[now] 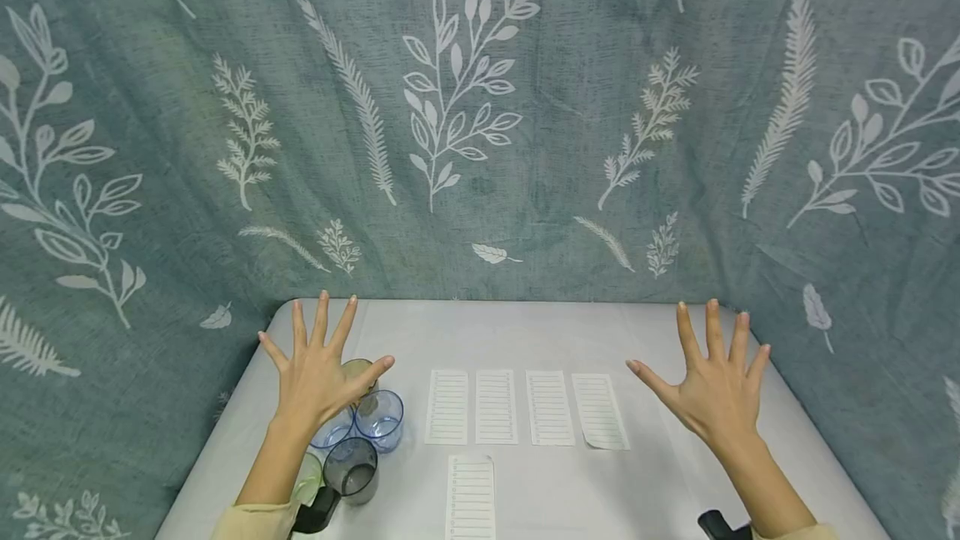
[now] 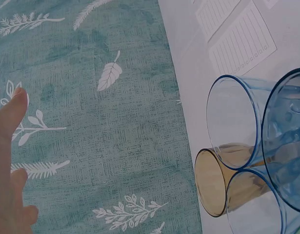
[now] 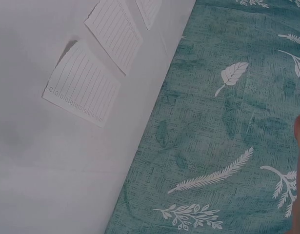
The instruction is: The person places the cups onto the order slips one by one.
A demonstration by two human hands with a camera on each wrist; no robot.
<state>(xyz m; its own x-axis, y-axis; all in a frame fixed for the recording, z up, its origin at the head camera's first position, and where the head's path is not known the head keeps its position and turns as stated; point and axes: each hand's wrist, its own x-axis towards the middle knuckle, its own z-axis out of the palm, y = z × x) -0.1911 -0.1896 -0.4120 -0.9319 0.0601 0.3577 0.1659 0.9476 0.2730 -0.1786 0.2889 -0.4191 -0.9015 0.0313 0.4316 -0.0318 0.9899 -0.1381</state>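
A green-blue cloth (image 1: pixel 540 123) with white leaves stands behind and beside the white table (image 1: pixel 525 332). Over this table a person holds both hands without any object: the left hand (image 1: pixel 318 377) is spread wide near the glasses (image 1: pixel 379 425), and the right hand (image 1: pixel 720 390) is also spread, to the right of the papers (image 1: pixel 600 408). For holding this pose well, in my opinion, the left wrist should be clear of the rims, because one knock could move several glasses. There are five, upright and close together: a brown glass (image 2: pixel 211 183), two blue ones, a grey glass (image 1: pixel 351 473) and a green glass (image 1: pixel 307 475). I see nothing inside the grey one; for the green one, partly covered, I cannot tell. The papers, thinnest of all, lie four in a row, and one nearer to the person.
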